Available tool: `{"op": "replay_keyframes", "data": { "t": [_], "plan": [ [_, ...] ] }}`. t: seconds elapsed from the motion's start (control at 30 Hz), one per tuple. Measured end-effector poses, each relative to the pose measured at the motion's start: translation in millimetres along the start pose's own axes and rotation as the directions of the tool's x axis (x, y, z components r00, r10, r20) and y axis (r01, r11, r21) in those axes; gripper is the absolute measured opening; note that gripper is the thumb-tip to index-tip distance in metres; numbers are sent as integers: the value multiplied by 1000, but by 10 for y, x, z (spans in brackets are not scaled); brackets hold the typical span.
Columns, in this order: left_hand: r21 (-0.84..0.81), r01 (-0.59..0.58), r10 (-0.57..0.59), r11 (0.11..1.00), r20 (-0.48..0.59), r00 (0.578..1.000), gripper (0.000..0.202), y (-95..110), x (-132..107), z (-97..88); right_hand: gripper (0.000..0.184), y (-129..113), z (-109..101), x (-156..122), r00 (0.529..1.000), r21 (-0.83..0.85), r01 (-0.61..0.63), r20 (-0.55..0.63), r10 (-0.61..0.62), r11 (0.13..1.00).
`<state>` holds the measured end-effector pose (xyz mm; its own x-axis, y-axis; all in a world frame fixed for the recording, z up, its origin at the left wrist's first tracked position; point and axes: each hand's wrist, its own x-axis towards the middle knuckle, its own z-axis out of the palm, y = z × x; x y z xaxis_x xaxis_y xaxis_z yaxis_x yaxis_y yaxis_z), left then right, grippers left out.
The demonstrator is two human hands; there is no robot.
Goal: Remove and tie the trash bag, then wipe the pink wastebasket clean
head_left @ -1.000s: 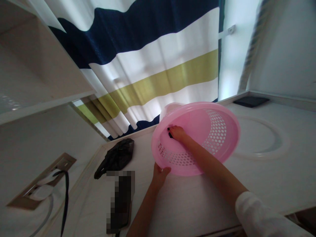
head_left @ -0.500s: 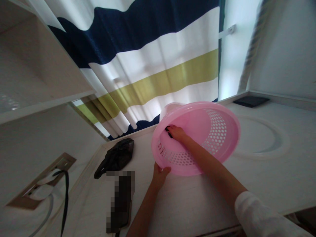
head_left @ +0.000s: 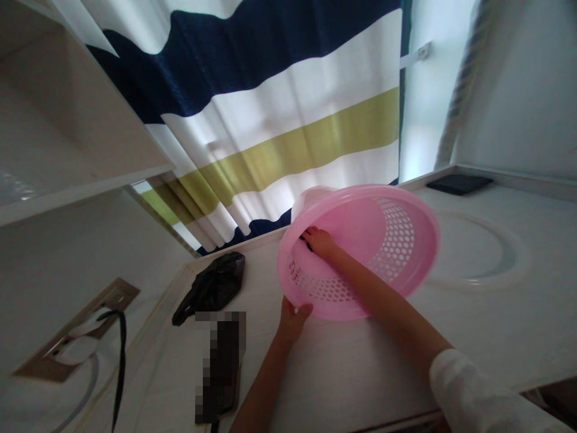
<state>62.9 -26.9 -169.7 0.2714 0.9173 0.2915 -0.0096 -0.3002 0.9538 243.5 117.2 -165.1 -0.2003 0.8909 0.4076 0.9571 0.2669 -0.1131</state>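
Observation:
A round pink perforated basket (head_left: 396, 240) stands tilted on the white counter (head_left: 360, 373), its open side towards me. My left hand (head_left: 292, 317) grips its near lower rim, thumb over the edge. My right hand (head_left: 318, 240) reaches inside the basket, fingers curled around a small black object (head_left: 306, 243) pressed against the inner wall. What the black object is I cannot make out. A paler pink container (head_left: 311, 197) shows just behind the basket's far rim.
A crumpled black plastic bag (head_left: 211, 287) lies left of the basket. A dark upright object (head_left: 220, 367) stands near the front edge. A black cable (head_left: 118, 355) runs from a wall plate at left. A striped curtain hangs behind; a flat dark item (head_left: 457, 183) lies far right.
My right hand has slid a little to the left inside the basket with the black object. The left hand and basket have barely moved.

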Motion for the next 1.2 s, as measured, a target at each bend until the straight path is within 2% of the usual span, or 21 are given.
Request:
{"op": "replay_keyframes", "data": {
  "t": [0.13, 0.3, 0.4, 0.47, 0.53, 0.6, 0.73, 0.8, 0.87, 1.07, 1.2],
  "plan": [
    [7, -5, 5, 1000, -24, 1000, 54, -40, -20, -1, 35, -36, -73, -14, 999, -10, -42, 29, 43, 999],
    [47, -92, 93, 995, -32, 995, 59, -106, -28, -6, 33, -63, -214, 8, 977, -43, -170, 121, 174, 985],
    [90, -145, 150, 985, -45, 988, 62, -113, -37, -13, 43, -77, -396, 54, 964, -53, -214, 147, 219, 975],
    [135, -184, 192, 974, -47, 980, 63, -119, -53, -19, 49, -96, -588, 61, 963, -68, -201, 168, 210, 977],
    [163, -206, 219, 965, -65, 974, 62, -140, -73, -21, 48, -127, -819, 18, 970, -84, -133, 193, 147, 988],
    [150, -196, 210, 969, -87, 974, 59, -176, -89, -20, 37, -172, -1047, -79, 973, -58, -3, 230, 16, 998],
    [60, -146, 152, 987, -124, 981, 55, -248, -94, -25, 26, -283, -1329, -333, 889, 102, 280, 348, -298, 954],
    [50, -137, 143, 989, -148, 979, 52, -259, -89, -34, 24, -343, -1352, -422, 849, 128, 341, 382, -364, 931],
    [70, -143, 152, 987, -158, 976, 50, -247, -83, -42, 25, -405, -1316, -465, 831, 131, 365, 400, -386, 922],
    [75, -210, 217, 975, -107, 970, 55, -136, -68, -41, 27, -574, -1157, -468, 802, 119, 439, 394, -448, 891],
    [102, -204, 213, 974, -81, 974, 55, -118, -67, -58, 26, -624, -1121, -479, 807, 88, 448, 389, -444, 890]
  ]
}}
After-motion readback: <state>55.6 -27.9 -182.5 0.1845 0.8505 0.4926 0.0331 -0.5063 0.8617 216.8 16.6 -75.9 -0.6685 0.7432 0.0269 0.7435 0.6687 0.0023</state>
